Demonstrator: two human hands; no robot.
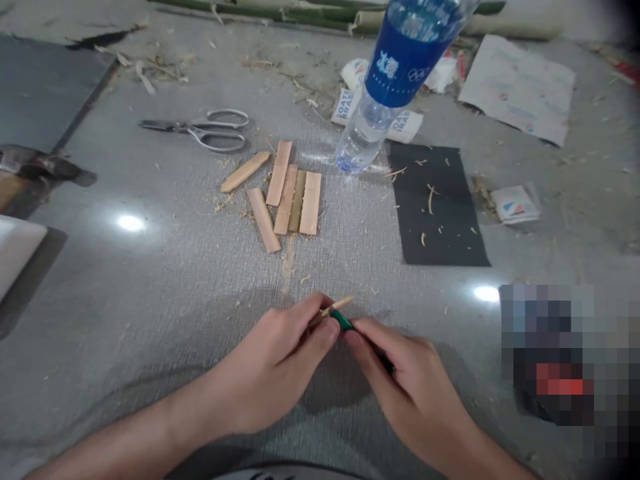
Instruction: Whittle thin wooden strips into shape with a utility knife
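Near the front of the table, my left hand is closed around a thin bamboo strip, whose pointed end sticks out past the fingers. My right hand grips a small green tool; its working end is hidden at the strip, so its exact kind does not show. The left thumb presses against the green part, and the two hands nearly touch. Beyond them lie several flat bamboo pieces, side by side among fine shavings. One pointed bamboo piece rests apart at their left.
Scissors lie behind the pieces. A water bottle stands at the back, beside black sandpaper dotted with shavings. A hammer and a white block sit at left. Wrappers and green bamboo stalks lie farther off.
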